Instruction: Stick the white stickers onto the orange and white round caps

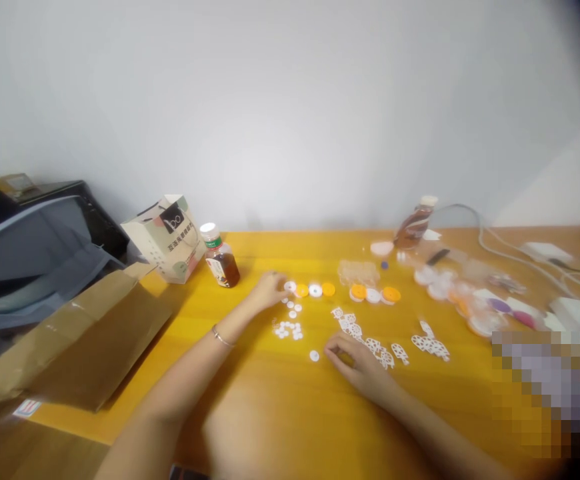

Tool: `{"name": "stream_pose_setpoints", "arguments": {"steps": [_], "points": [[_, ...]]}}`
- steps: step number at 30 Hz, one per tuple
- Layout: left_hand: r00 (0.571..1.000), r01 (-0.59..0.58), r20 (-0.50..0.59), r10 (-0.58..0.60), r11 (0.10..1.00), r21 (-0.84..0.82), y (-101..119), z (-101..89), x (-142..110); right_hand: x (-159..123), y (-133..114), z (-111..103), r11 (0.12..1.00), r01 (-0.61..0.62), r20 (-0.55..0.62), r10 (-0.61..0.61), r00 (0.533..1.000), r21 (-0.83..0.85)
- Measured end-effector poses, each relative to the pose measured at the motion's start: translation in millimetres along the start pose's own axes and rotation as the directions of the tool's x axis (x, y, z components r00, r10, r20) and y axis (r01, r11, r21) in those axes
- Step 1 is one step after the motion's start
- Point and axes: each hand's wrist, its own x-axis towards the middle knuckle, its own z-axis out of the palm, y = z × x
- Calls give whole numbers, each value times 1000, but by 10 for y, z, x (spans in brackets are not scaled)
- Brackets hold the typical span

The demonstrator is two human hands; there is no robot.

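Note:
My left hand (270, 289) reaches to the left end of a row of round pieces, its fingers closed at the rim of a white round piece (290, 286). Beside that lie an orange round piece (302, 291) and another white one (315, 291). Below the hand are several small white discs (288, 329). My right hand (357, 363) rests low over the table with its fingers curled together; whatever is between the fingertips is too blurred to make out. Just left of it is a single white disc (315, 356). White openwork pieces (353, 329) lie around its far side.
A brown paper bag (105, 333) and a printed carrier bag (170, 240) stand left, beside a drink bottle (221, 260). Another bottle (414, 227) tilts at the back right. Orange-topped pieces (391, 295), a clear tray (357, 272), plastic-wrapped pieces (487, 317) and white cables (525, 257) occupy the right.

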Motion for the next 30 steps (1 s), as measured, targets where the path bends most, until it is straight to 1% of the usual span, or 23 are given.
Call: {"name": "stream_pose_setpoints", "arguments": {"steps": [4, 7, 10, 12, 14, 15, 16, 18, 20, 22, 24, 27, 30], "points": [[999, 4, 45, -4, 1000, -4, -14, 96, 102, -4, -2, 3, 1000, 1, -7, -1, 1000, 8], [999, 26, 48, -26, 1000, -9, -19, 120, 122, -5, 0, 6, 1000, -1, -8, 1, 1000, 2], [998, 66, -9, -66, 998, -14, 0, 86, 114, -6, 6, 7, 1000, 6, 3, -6, 1000, -13], [994, 90, -68, -91, 996, -18, 60, 40, 51, -6, 9, 5, 1000, 6, 5, -6, 1000, -22], [991, 64, -114, -69, 997, -43, 170, -9, -92, -4, 10, 5, 1000, 0, -5, 0, 1000, -27], [992, 3, -124, -13, 997, -78, 240, -28, -193, -3, 11, 5, 1000, -3, -16, 3, 1000, -27], [992, -78, -107, 66, 990, -117, 316, -41, -308, 0, 11, 6, 1000, -7, -28, 7, 1000, -27], [981, -194, -18, 194, 971, -142, 465, -42, -555, 4, 14, 12, 999, -19, -52, 18, 998, -26], [965, -247, 66, 255, 963, -112, 584, -9, -771, 7, 20, 22, 999, -35, -67, 33, 997, -20], [951, -267, 141, 277, 960, -81, 653, 48, -912, 8, 29, 32, 999, -43, -68, 42, 997, -13], [943, -275, 184, 279, 960, -44, 676, 116, -970, 7, 39, 40, 999, -45, -64, 44, 997, -9], [941, -278, 198, 273, 961, -5, 666, 207, -966, 4, 43, 45, 999, -42, -70, 41, 997, -10], [943, -278, 189, 276, 960, -16, 653, 245, -952, 4, 33, 43, 999, -38, -73, 37, 997, -11]]}}
